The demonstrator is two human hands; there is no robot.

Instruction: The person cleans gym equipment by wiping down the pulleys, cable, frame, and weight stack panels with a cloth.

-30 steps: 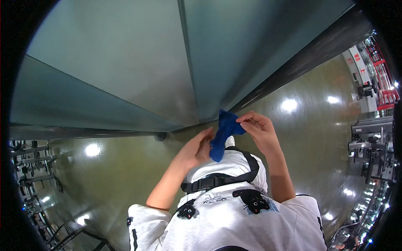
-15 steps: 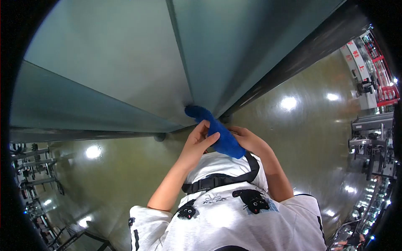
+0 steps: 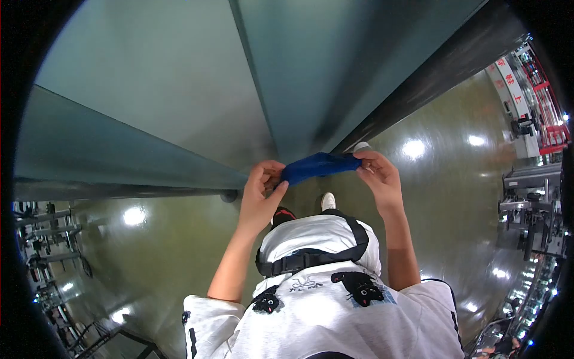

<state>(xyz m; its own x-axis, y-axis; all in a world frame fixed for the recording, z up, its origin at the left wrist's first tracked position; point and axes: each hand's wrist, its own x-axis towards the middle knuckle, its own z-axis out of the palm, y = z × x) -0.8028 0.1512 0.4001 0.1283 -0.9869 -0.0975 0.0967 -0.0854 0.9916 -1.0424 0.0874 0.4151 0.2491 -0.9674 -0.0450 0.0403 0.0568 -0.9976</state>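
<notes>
A blue cloth (image 3: 320, 167) is stretched sideways between my two hands, in front of my body. Its left end is pinched by my left hand (image 3: 262, 190), with the thumb below and the fingers above. My right hand (image 3: 380, 179) pinches the right end between thumb and fingertips. The cloth looks folded into a band. Just beyond it stands the lower part of a tall grey-green panelled cabinet (image 3: 299, 90).
Below the cloth a white shoe (image 3: 328, 201) shows on the glossy floor (image 3: 179, 251). A dark foot of the cabinet (image 3: 228, 195) rests at the left. Metal racks (image 3: 532, 203) stand at the far right, and more equipment (image 3: 51, 233) at the far left.
The cloth has gone from hanging bunched and slanted to being held level and stretched. My hands have moved apart, and my right hand now grips the right end.
</notes>
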